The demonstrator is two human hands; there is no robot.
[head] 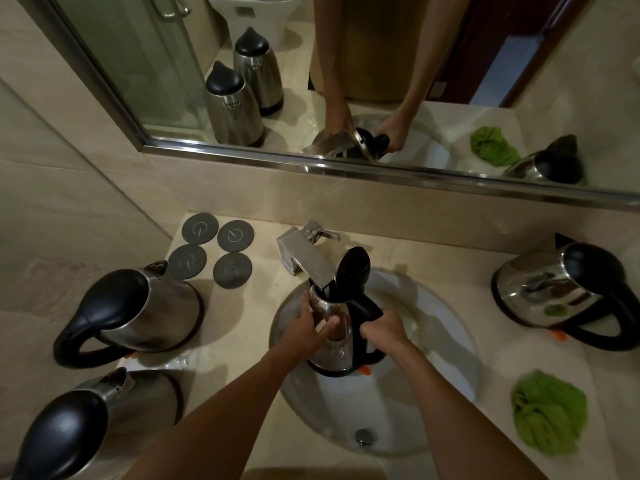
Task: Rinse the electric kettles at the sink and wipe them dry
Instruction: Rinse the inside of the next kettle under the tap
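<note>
Both hands are working over the sink [450, 368] as I am watching through the head camera. My left hand [313, 329] is wrapping its fingers and thumb around the steel body of the kettle [337, 344], and my right hand [382, 329] is gripping that kettle's black handle, just to the right of the left hand. The kettle is hanging between the two hands above the white basin, tilting away from me, with its black lid [353, 268] standing open and its mouth sitting right under the spout of the square chrome faucet [304, 258]. An orange tab is showing at its base.

Nearest to me on the left, a second kettle [86, 420] is standing on the beige counter [239, 327], and a third kettle [135, 313] is standing just behind it, both with lids closed. To the near right of the basin, a crumpled green cloth [549, 414] is lying on the counter. Farther right, a fourth kettle [564, 292] is sitting with its handle pointing toward me.

At the far left of the counter, four round grey power bases [216, 249] are lying in a two-by-two group; each is carrying a pale curved mark, but I am reading no brand or lettering on them or on any kettle.

Beyond everything, the wall mirror [346, 81] is reflecting the kettles, cloth and both arms.
</note>
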